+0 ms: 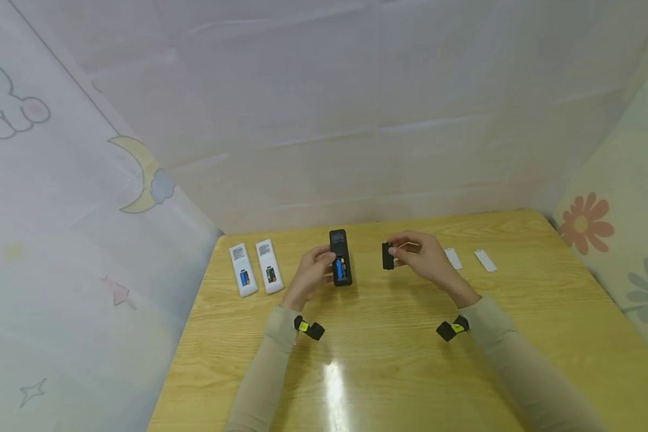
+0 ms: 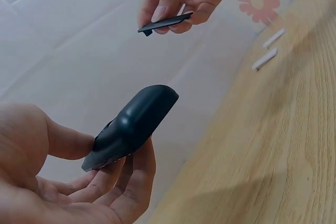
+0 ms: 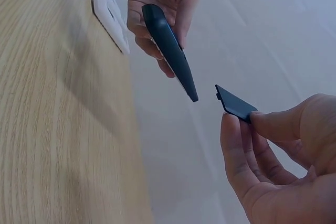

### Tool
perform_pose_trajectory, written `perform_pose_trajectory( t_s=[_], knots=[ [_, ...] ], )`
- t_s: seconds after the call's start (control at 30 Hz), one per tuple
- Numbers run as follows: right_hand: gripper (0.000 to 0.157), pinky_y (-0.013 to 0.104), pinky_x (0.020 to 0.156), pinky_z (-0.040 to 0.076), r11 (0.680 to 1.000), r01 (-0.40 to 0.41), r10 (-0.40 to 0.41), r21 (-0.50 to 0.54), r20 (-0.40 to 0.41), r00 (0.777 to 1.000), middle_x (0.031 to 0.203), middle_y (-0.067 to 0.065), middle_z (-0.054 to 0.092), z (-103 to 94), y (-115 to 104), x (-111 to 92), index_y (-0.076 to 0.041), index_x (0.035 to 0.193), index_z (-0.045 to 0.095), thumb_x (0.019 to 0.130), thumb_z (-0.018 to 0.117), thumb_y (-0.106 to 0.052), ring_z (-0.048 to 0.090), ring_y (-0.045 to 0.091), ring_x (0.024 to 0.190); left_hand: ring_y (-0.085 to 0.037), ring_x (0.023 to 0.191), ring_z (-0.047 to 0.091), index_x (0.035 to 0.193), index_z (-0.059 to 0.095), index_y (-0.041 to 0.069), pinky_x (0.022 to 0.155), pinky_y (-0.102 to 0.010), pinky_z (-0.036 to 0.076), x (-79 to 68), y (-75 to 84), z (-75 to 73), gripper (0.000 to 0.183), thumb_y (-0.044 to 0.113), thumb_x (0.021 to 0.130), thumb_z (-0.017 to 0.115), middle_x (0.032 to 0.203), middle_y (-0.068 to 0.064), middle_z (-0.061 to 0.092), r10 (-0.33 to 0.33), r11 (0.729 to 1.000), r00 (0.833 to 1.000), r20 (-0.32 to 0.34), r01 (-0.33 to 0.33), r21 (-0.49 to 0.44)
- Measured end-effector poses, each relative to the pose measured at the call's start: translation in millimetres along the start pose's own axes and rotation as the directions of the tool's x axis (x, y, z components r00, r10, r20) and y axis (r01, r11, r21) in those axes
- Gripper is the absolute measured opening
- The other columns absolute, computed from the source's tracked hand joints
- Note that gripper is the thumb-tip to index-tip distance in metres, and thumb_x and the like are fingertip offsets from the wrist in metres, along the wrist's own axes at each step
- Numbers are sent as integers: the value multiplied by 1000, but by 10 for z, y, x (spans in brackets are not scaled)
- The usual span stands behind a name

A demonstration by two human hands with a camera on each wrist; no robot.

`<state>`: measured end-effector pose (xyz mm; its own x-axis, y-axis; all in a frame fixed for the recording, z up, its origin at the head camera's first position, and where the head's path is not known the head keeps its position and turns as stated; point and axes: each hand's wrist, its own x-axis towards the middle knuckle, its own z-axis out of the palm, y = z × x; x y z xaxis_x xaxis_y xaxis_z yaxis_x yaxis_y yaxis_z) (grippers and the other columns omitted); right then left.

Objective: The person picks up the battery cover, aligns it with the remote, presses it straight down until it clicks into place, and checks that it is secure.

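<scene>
The left hand (image 1: 310,273) grips the black remote (image 1: 341,251), probably hard; the right hand (image 1: 421,258) pinches the cover (image 1: 387,257), likely light, best held by edges.

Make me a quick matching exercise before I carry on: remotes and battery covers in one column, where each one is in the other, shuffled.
1. black remote control
2. black battery cover
3. two white remote controls
4. two white battery covers

A. on the table, left of the left hand
B. held in the left hand
C. on the table, right of the right hand
D. pinched in the right hand

Pairs: 1-B, 2-D, 3-A, 4-C
</scene>
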<state>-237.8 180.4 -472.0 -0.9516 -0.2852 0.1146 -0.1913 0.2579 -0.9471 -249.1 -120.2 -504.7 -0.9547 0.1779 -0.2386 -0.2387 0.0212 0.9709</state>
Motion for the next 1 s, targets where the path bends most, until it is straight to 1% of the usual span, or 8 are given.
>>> perform_pose_trajectory(
  t_s=[0.27, 0.67, 0.8, 1.0],
  knots=[
    [27, 33, 80, 67, 1000, 3, -3, -3, 0, 1000, 121, 20, 69, 29, -88, 8, -5, 130, 72, 105, 71, -14, 76, 28, 105, -32, 118, 69, 161, 41, 4, 89, -40, 63, -5, 35, 33, 53, 22, 113, 55, 152, -21, 58, 7, 1000, 1000, 17, -7, -5],
    [26, 33, 80, 67, 1000, 21, -21, -2, 8, 1000, 122, 20, 69, 63, -148, 32, -5, 129, 72, 105, 71, -12, 76, 31, 107, -33, 122, 66, 161, 39, 1, 88, -39, 63, 25, 22, 94, 54, 21, 113, 54, 155, -23, 55, 13, 1000, 999, 40, -12, -7],
    [25, 34, 80, 67, 1000, 14, -14, 16, -1, 1000, 122, 18, 70, 76, -158, 27, -6, 129, 73, 104, 71, -11, 76, 29, 106, -34, 123, 66, 161, 40, 1, 91, -41, 63, 15, 37, 115, 54, 21, 113, 55, 155, -22, 55, 15, 1000, 999, 40, -15, -6],
    [27, 34, 81, 67, 999, 22, -22, 36, 7, 1000, 121, 22, 68, 92, -141, 9, -2, 130, 71, 104, 70, -9, 76, 28, 104, -33, 120, 68, 160, 42, 2, 97, -47, 62, -14, 33, 149, 52, 21, 113, 55, 154, -22, 56, 11, 1000, 999, 39, -11, -11]
  ],
)
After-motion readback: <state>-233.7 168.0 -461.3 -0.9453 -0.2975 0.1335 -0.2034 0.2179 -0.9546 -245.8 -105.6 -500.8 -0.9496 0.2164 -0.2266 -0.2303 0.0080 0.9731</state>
